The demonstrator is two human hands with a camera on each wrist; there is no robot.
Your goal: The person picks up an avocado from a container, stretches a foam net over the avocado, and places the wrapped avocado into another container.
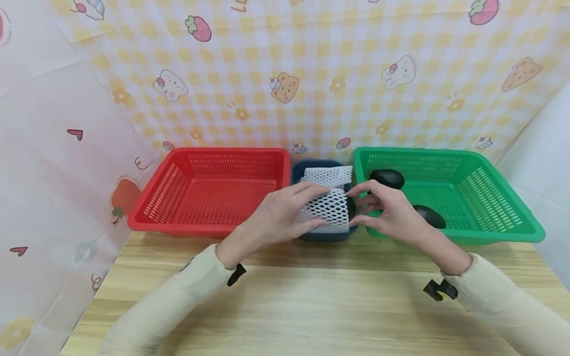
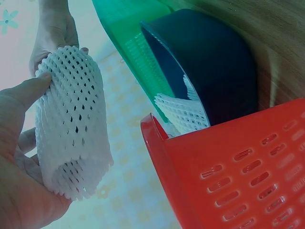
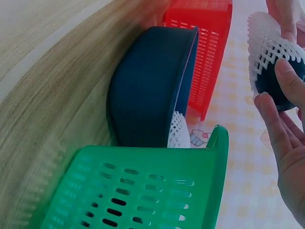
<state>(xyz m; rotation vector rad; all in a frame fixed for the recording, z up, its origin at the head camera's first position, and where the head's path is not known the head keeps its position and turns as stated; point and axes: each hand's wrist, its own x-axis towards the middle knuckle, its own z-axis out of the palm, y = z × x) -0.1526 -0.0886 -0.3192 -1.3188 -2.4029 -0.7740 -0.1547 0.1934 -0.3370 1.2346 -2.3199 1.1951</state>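
Observation:
Over the dark blue basket point(image 1: 327, 237) at the middle, my left hand point(image 1: 278, 212) grips a white foam net sleeve point(image 1: 327, 207) between thumb and fingers. A dark, smooth avocado point(image 3: 272, 86) sits partly inside the sleeve, its rounded end sticking out on the right. My right hand point(image 1: 392, 207) pinches that end, thumb and fingertips at the sleeve's edge. In the left wrist view the sleeve's near end is open and hollow. More white foam net sleeves point(image 1: 327, 175) lie in the blue basket.
A red basket point(image 1: 209, 230) stands left of the blue one, with nothing seen inside. To the right, a green basket point(image 1: 490, 237) holds dark avocados point(image 1: 387, 178). All three stand along the back of the wooden table point(image 1: 311, 306), before a checked cloth point(image 1: 311, 59).

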